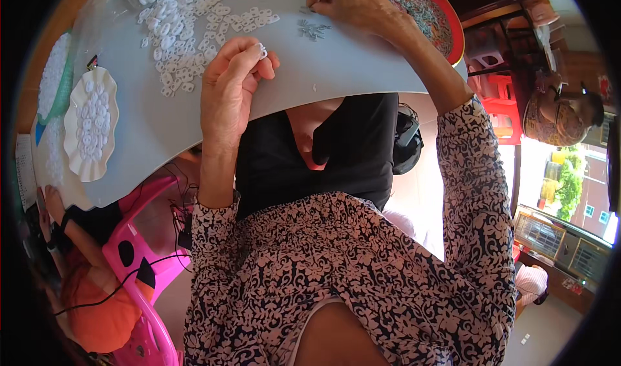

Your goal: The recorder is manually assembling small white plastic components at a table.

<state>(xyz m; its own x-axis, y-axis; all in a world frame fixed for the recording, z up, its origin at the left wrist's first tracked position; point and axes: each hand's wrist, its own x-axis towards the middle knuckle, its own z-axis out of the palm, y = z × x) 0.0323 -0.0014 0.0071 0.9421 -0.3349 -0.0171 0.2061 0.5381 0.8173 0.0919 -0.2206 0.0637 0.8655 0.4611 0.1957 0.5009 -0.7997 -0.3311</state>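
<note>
Left hand pinches small white ring.

On the bench, loose rings lie heaped at eleven o'clock — the left hand rests just below them. A dish of rings sits at nine o'clock, a tray at one o'clock — the right hand beside it.
</note>
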